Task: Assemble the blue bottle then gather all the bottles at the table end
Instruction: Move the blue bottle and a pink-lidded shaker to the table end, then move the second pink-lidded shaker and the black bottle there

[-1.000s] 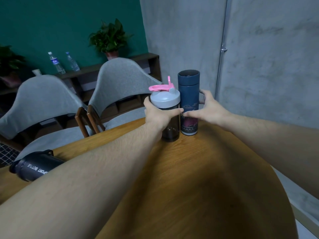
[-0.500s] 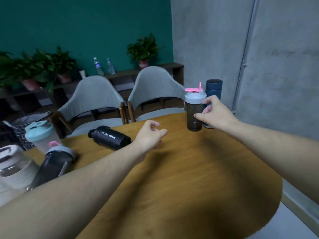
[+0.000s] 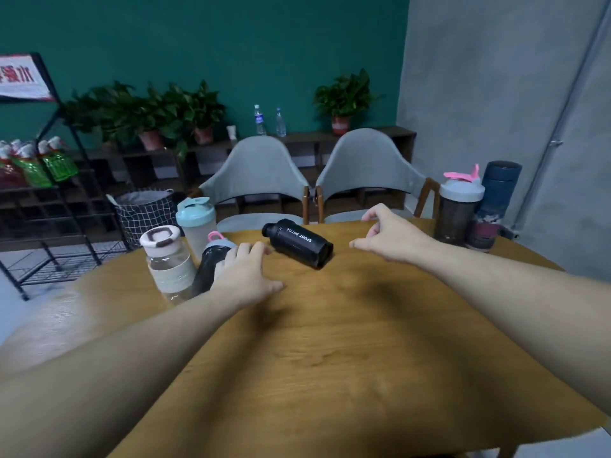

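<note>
Dim, soft light — blurred, bowed edges.

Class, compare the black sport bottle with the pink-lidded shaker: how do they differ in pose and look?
The black sport bottle lies on its side mid-table; the pink-lidded shaker stands upright at the right end. The sport bottle is opaque black with white lettering; the shaker is smoky see-through with a grey cap. Neither is touched by a hand.

Six bottles (image 3: 299, 247) on the table (image 3: 363, 358), perhaps; two chairs (image 3: 261, 175).
</note>
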